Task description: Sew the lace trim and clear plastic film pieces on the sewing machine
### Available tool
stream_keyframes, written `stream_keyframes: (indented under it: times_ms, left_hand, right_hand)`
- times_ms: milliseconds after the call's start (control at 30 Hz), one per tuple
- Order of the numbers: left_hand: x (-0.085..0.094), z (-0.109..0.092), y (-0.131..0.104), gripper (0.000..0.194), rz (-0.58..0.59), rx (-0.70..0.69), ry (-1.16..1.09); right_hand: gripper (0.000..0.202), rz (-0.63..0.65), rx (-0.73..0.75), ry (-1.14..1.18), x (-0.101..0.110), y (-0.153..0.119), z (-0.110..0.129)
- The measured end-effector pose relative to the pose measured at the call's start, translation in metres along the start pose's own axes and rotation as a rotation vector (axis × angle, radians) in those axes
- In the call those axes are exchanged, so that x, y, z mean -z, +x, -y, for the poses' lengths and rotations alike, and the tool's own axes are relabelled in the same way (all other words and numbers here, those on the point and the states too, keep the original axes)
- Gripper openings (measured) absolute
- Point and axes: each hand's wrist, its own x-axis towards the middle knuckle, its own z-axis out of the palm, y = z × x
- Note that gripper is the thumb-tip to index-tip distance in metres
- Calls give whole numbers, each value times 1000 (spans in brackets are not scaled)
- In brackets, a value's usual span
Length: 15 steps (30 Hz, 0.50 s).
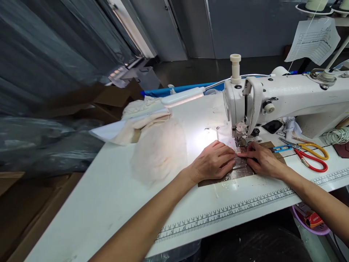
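Observation:
My left hand (216,160) lies with its fingers stretched out over a thin translucent whitish piece (225,135) and a brown sheet (237,175) with a shiny clear layer on it. From the other side, my right hand (263,160) reaches in, its index finger extended toward the left fingertips and its thumb apart below. Just above the fingertips is the presser foot (240,142) of a white sewing machine (297,91). A small pinkish fabric flower (241,127) sits by the needle area. My fingers partly hide the material beneath them.
A heap of sheer cream fabric (160,153) rests to the left, under a lit lamp (183,97). Scissors (313,153) and blue thread snips (280,148) lie to the right. A printed ruler (231,214) runs along the front edge. Cardboard boxes (114,100) stand beyond the table.

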Motion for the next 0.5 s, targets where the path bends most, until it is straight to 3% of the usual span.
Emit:
stream_keyframes:
  times_ms: [500]
  left_hand:
    - [-3,-3,-2,19,51,-52,-115]
  right_hand:
    - [37,-22,-8,14,3,-1,5]
